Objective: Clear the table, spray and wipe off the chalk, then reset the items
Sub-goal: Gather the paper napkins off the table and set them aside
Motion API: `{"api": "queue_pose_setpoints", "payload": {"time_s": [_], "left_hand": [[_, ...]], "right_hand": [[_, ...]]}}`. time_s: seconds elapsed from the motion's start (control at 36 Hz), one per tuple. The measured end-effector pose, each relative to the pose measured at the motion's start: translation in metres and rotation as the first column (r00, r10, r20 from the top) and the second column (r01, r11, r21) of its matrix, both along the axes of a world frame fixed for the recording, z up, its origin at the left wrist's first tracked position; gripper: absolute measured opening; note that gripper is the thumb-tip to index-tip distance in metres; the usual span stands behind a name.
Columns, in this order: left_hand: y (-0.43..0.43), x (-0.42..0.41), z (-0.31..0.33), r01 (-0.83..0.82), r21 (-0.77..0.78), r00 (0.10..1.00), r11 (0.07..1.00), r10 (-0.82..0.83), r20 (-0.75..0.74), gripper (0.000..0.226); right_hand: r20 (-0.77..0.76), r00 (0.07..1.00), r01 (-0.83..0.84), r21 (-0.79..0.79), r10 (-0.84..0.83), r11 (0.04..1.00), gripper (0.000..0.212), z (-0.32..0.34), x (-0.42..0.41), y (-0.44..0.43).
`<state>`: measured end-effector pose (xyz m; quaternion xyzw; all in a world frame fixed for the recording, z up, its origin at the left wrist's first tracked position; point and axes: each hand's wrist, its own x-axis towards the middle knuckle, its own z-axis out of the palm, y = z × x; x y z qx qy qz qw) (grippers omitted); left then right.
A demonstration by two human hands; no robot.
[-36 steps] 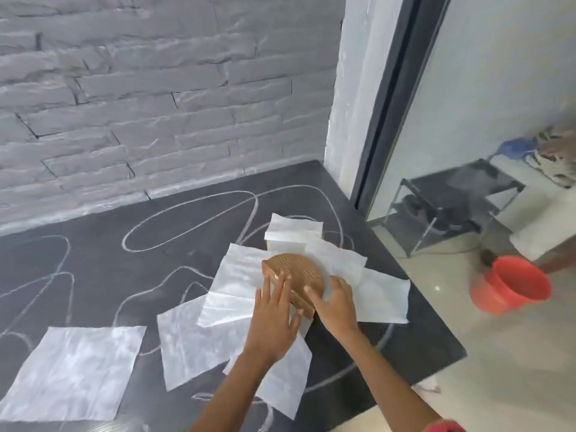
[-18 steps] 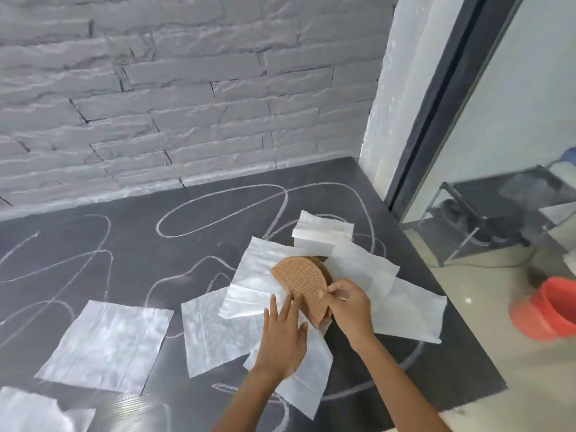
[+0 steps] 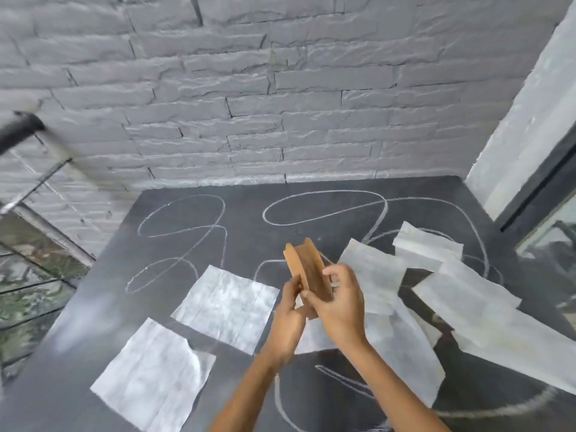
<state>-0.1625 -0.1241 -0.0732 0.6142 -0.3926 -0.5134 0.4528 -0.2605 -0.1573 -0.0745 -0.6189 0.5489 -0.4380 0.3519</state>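
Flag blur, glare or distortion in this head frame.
Head view: motion blur smears the left edge and near-left table corner; wide-angle bowing curves the brick wall; napkins look washed out; left hand, right hand and wooden holder are sharper.

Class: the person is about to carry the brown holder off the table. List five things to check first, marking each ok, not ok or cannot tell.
1. Grip of left hand and right hand on the brown holder: ok.
2. The brown holder raised off the table: ok.
3. All napkins cleared: not ok, several lie spread out.
4. All chalk lines wiped: not ok.
5. A spray bottle at hand: cannot tell, none in view.
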Motion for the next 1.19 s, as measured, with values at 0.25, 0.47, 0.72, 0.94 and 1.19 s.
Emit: {"api": "queue_pose_setpoints", "payload": {"time_s": [0.25, 0.47, 0.72, 0.94, 1.19], "left_hand": [[0.056, 0.175, -0.008, -0.159, 0.061, 0.987, 0.985, 0.161, -0.026, 0.056], [0.078, 0.304, -0.021, -0.263, 0.104, 0.965, 0.959, 0.264, 0.008, 0.059], [0.078, 0.388, -0.050, -0.351, 0.169, 0.929, 0.921, 0.365, -0.058, 0.058], [0.082, 0.404, -0.066, -0.330, 0.159, 0.942, 0.931, 0.336, -0.014, 0.058], [0.097, 0.376, -0.056, -0.213, -0.053, 0.856, 0.976, 0.213, 0.471, 0.094]], "right_hand": [[-0.041, 0.970, -0.234, 0.127, 0.240, 0.964, 0.062, -0.015, 0.180, 0.050], [-0.021, 0.938, -0.340, 0.158, 0.347, 0.927, 0.055, -0.031, 0.315, 0.061], [-0.051, 0.895, -0.418, 0.252, 0.443, 0.873, 0.062, -0.063, 0.401, 0.059], [-0.056, 0.891, -0.423, 0.259, 0.451, 0.868, 0.058, -0.074, 0.413, 0.061], [-0.122, 0.934, -0.301, 0.233, 0.335, 0.924, 0.036, -0.078, 0.342, 0.071]]}}
